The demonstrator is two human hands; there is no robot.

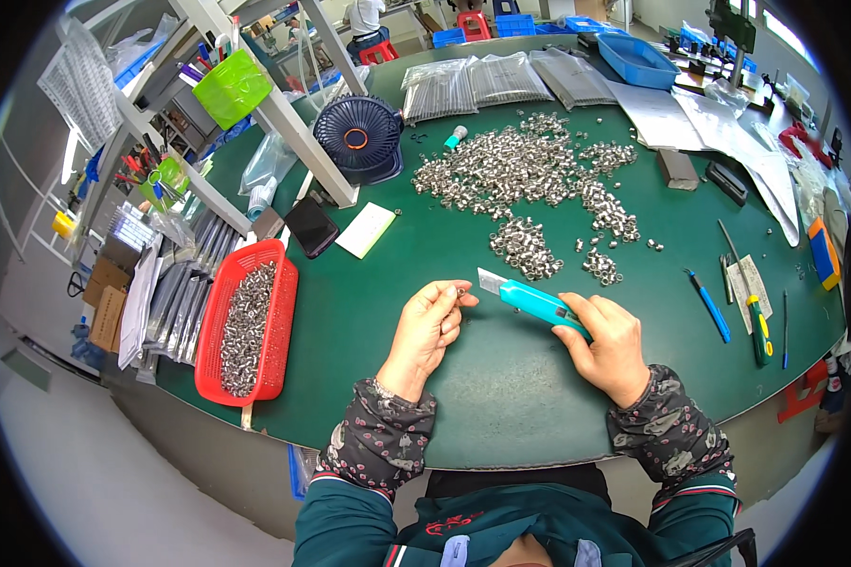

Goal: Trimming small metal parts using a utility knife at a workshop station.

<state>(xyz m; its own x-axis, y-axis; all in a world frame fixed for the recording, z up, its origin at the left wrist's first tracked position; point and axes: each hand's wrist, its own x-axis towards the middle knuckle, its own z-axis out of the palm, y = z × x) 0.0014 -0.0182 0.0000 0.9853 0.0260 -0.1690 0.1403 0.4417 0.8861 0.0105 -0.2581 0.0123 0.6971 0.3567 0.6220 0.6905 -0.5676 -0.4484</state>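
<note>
Between thumb and fingertips, my left hand (425, 326) pinches a small metal ring (460, 292). My right hand (607, 345) is wrapped round a teal utility knife (539, 304). Its blade is out and points left toward the ring, with a short gap between them. Beyond my hands, a wide pile of small shiny metal rings (501, 165) spreads over the green table, and a smaller heap of rings (525, 249) lies nearer. To the left stands a red plastic basket (288, 326) holding many similar metal pieces.
A dark fan (357, 137), a black phone (311, 227) and a notepad (366, 230) sit at the left. On the right lie a blue pen-like tool (709, 307), a green-yellow screwdriver (759, 331) and a dark block (677, 170). Bagged metal tubes (506, 80) and a blue bin (636, 61) are farther back.
</note>
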